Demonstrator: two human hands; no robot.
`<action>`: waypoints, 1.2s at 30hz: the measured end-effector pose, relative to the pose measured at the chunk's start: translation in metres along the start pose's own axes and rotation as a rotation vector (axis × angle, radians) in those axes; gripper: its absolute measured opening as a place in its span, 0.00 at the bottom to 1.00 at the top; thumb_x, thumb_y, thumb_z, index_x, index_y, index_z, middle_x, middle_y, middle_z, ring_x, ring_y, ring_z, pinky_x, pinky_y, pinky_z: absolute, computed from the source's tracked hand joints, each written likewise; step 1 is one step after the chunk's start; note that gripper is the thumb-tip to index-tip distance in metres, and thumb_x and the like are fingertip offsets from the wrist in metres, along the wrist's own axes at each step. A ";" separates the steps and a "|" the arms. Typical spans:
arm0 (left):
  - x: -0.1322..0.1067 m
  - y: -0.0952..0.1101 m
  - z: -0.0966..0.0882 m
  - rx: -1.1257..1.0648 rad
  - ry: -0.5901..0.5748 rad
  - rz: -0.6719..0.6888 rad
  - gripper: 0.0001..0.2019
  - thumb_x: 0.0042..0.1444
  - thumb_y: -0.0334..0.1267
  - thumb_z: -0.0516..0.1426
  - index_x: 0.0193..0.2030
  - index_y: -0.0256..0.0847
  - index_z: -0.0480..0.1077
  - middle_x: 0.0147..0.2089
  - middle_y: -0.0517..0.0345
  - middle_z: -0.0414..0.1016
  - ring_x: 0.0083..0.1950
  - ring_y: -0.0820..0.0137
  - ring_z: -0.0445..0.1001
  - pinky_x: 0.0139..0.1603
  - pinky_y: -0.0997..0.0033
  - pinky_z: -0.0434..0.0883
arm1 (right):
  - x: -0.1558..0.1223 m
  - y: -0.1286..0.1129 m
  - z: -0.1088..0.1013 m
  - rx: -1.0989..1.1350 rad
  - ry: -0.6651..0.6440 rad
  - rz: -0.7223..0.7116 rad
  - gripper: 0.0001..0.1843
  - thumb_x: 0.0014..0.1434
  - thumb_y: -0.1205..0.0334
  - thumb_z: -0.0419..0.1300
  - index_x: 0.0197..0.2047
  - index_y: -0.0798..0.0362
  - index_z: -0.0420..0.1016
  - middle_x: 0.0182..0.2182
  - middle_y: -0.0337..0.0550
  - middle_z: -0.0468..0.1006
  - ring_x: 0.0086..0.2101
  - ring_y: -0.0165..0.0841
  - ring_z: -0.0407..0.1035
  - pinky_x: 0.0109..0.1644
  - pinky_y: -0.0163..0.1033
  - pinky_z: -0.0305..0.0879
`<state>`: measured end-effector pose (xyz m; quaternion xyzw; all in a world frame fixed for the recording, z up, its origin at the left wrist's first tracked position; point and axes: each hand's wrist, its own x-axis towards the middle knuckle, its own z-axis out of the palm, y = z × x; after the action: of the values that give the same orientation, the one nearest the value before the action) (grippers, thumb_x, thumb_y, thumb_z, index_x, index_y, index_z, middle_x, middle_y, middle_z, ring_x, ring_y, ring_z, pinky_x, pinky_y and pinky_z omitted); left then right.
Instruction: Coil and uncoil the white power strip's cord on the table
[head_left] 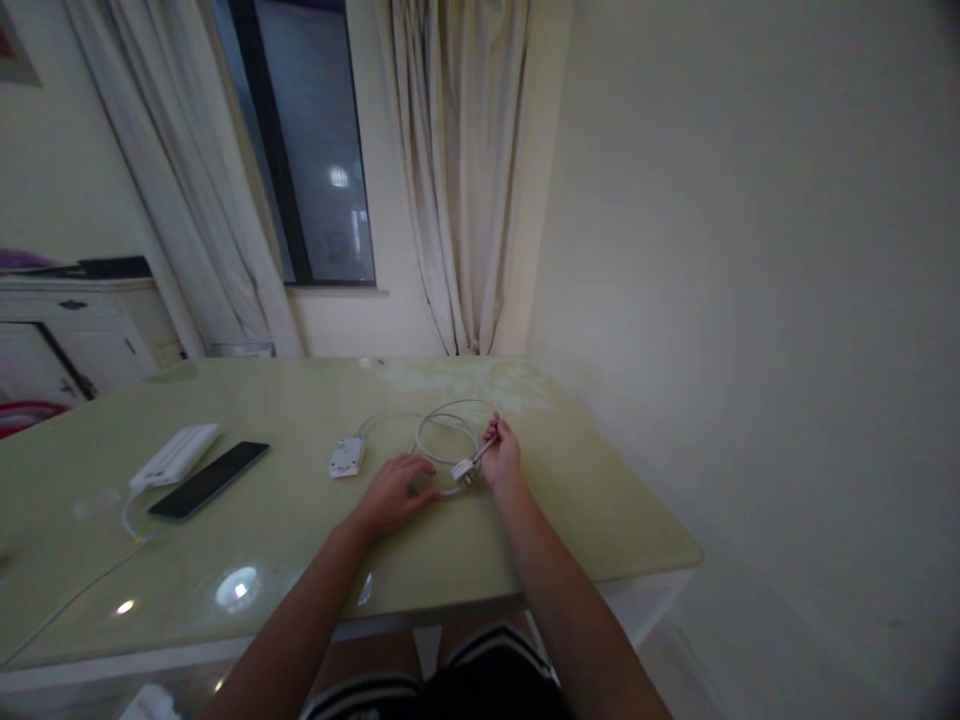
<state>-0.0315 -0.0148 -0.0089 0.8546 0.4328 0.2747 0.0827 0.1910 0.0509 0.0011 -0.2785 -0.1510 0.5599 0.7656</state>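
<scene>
A white extension cord lies on the table in front of me, its cable (429, 420) looped in loose coils. At the cord's left end is a small white socket block (347, 456); at the other end a white plug (463, 471) hangs close to the coils. My right hand (501, 452) is closed on the cable just beside the plug. On the left of the coils, my left hand (397, 492) is curved with thumb and fingers apart, the thumb tip close to the cable. Whether that thumb touches the cable I cannot tell.
A dark phone (210, 480) and a white power bank (176, 456) with a thin white cable (82, 590) lie on the left of the glossy table (600, 500). A wall (750, 300) borders the table's right side; curtains (472, 180) and a window stand behind.
</scene>
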 end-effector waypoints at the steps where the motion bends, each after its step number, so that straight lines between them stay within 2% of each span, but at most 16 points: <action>1: 0.000 0.001 -0.001 0.011 -0.045 0.029 0.18 0.58 0.55 0.60 0.46 0.45 0.76 0.52 0.51 0.79 0.56 0.60 0.74 0.60 0.58 0.66 | 0.002 0.002 -0.001 -0.017 0.008 -0.038 0.02 0.59 0.66 0.62 0.35 0.52 0.72 0.22 0.31 0.68 0.20 0.23 0.61 0.24 0.28 0.64; 3: 0.000 0.003 -0.003 0.053 -0.085 0.049 0.15 0.57 0.54 0.61 0.38 0.45 0.75 0.46 0.53 0.79 0.51 0.61 0.75 0.56 0.59 0.66 | 0.005 0.004 -0.003 -0.049 0.022 -0.108 0.04 0.58 0.64 0.64 0.35 0.50 0.71 0.22 0.32 0.68 0.21 0.25 0.63 0.25 0.30 0.65; 5: 0.001 0.004 -0.003 0.102 -0.053 0.043 0.13 0.60 0.51 0.59 0.35 0.44 0.72 0.41 0.54 0.77 0.48 0.62 0.74 0.54 0.60 0.66 | 0.006 0.004 -0.004 -0.079 0.029 -0.155 0.06 0.56 0.62 0.65 0.36 0.49 0.72 0.23 0.32 0.70 0.22 0.26 0.64 0.26 0.30 0.64; 8: 0.002 0.006 -0.004 0.162 0.018 0.073 0.12 0.63 0.49 0.56 0.36 0.42 0.69 0.41 0.54 0.75 0.47 0.62 0.71 0.54 0.59 0.64 | 0.005 0.005 -0.005 -0.186 0.044 -0.163 0.11 0.51 0.60 0.67 0.38 0.49 0.73 0.26 0.32 0.73 0.24 0.26 0.66 0.27 0.30 0.62; 12: 0.001 0.007 -0.005 0.236 0.068 0.045 0.13 0.60 0.49 0.60 0.33 0.42 0.67 0.41 0.54 0.74 0.47 0.61 0.69 0.52 0.59 0.63 | 0.000 0.007 -0.003 -0.357 0.089 -0.118 0.16 0.45 0.60 0.67 0.39 0.50 0.74 0.28 0.32 0.74 0.24 0.25 0.65 0.26 0.30 0.57; 15: 0.001 0.005 -0.005 0.261 0.173 -0.066 0.11 0.61 0.45 0.59 0.32 0.43 0.67 0.41 0.52 0.73 0.47 0.60 0.70 0.49 0.61 0.64 | -0.002 0.008 -0.002 -0.370 0.073 -0.120 0.18 0.42 0.60 0.66 0.39 0.50 0.71 0.29 0.33 0.74 0.24 0.26 0.64 0.26 0.30 0.58; 18: 0.001 0.003 -0.006 0.226 0.309 -0.282 0.11 0.62 0.48 0.57 0.37 0.44 0.67 0.38 0.54 0.73 0.41 0.62 0.72 0.40 0.65 0.64 | -0.004 0.008 0.000 -0.399 0.013 -0.193 0.17 0.42 0.58 0.66 0.37 0.49 0.68 0.27 0.31 0.71 0.24 0.26 0.62 0.26 0.30 0.57; 20: 0.001 0.002 -0.007 0.190 0.324 -0.430 0.12 0.62 0.51 0.55 0.40 0.44 0.67 0.34 0.57 0.73 0.35 0.63 0.72 0.35 0.67 0.62 | -0.007 0.009 0.002 -0.460 -0.062 -0.254 0.16 0.43 0.56 0.66 0.35 0.50 0.68 0.25 0.31 0.68 0.23 0.26 0.60 0.26 0.31 0.56; 22: 0.001 0.001 -0.008 0.152 0.321 -0.485 0.14 0.62 0.52 0.55 0.43 0.44 0.68 0.31 0.59 0.72 0.33 0.63 0.73 0.33 0.67 0.63 | -0.010 0.010 0.004 -0.564 -0.172 -0.298 0.16 0.43 0.53 0.67 0.31 0.51 0.68 0.23 0.31 0.68 0.24 0.26 0.60 0.28 0.32 0.58; 25: 0.001 -0.002 -0.009 0.054 0.413 -0.412 0.17 0.62 0.53 0.55 0.49 0.43 0.68 0.35 0.57 0.75 0.37 0.63 0.75 0.38 0.65 0.68 | -0.015 0.015 0.005 -0.743 -0.314 -0.293 0.17 0.42 0.50 0.70 0.27 0.52 0.71 0.23 0.34 0.71 0.26 0.28 0.63 0.32 0.33 0.61; 28: 0.001 -0.005 -0.007 -0.019 0.501 -0.281 0.20 0.62 0.52 0.56 0.55 0.42 0.66 0.47 0.50 0.77 0.46 0.60 0.76 0.48 0.59 0.72 | -0.017 0.020 0.003 -0.844 -0.368 -0.215 0.20 0.37 0.50 0.74 0.26 0.53 0.73 0.21 0.35 0.72 0.25 0.28 0.63 0.30 0.33 0.59; 30: 0.002 -0.006 -0.004 -0.008 0.500 -0.192 0.22 0.63 0.49 0.56 0.60 0.41 0.64 0.56 0.45 0.73 0.56 0.56 0.73 0.57 0.55 0.71 | -0.019 0.023 0.001 -0.884 -0.424 -0.159 0.20 0.34 0.51 0.75 0.25 0.54 0.74 0.19 0.35 0.72 0.23 0.28 0.62 0.29 0.34 0.57; 32: 0.002 -0.008 -0.001 0.001 0.452 -0.122 0.26 0.62 0.44 0.57 0.65 0.41 0.59 0.62 0.42 0.68 0.64 0.55 0.68 0.63 0.53 0.67 | -0.022 0.025 -0.001 -0.923 -0.540 -0.111 0.19 0.35 0.51 0.76 0.24 0.55 0.76 0.19 0.36 0.73 0.23 0.29 0.63 0.29 0.34 0.58; 34: 0.002 -0.009 0.002 -0.030 0.397 -0.102 0.29 0.61 0.39 0.57 0.68 0.42 0.56 0.66 0.42 0.63 0.62 0.58 0.70 0.63 0.54 0.68 | -0.025 0.027 -0.002 -0.968 -0.662 -0.105 0.16 0.40 0.52 0.74 0.26 0.55 0.80 0.20 0.38 0.76 0.24 0.30 0.65 0.31 0.35 0.59; 36: 0.001 -0.011 0.003 -0.078 0.353 -0.125 0.31 0.60 0.34 0.56 0.70 0.44 0.54 0.66 0.43 0.62 0.54 0.63 0.75 0.60 0.56 0.70 | -0.029 0.027 -0.002 -1.015 -0.735 -0.141 0.14 0.46 0.52 0.71 0.29 0.55 0.83 0.23 0.39 0.78 0.27 0.31 0.67 0.33 0.35 0.60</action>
<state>-0.0367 -0.0070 -0.0155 0.7608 0.4817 0.4313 0.0557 0.1614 0.0288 -0.0144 -0.3860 -0.6690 0.4259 0.4712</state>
